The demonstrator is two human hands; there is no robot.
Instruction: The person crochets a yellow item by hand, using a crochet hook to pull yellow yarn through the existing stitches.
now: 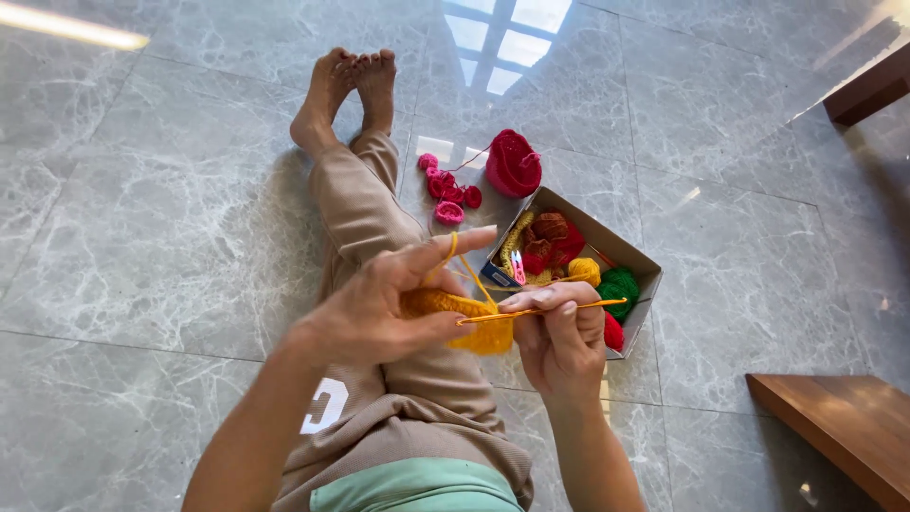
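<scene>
Left hand pinches the yellow crochet piece over the lap, yarn looped over its forefinger. Right hand grips the orange hook, tip at nine o'clock. Best kept taut, small wrist turns. Cardboard box at two o'clock.

Left hand is pinched shut, index finger stretched out, just left of the right hand. That one is curled closed, both forearms angled inward

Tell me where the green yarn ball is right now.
In the head view, the green yarn ball sits in the cardboard box on the floor, right of the legs, just beyond the right hand and beside a yellow ball.
</scene>
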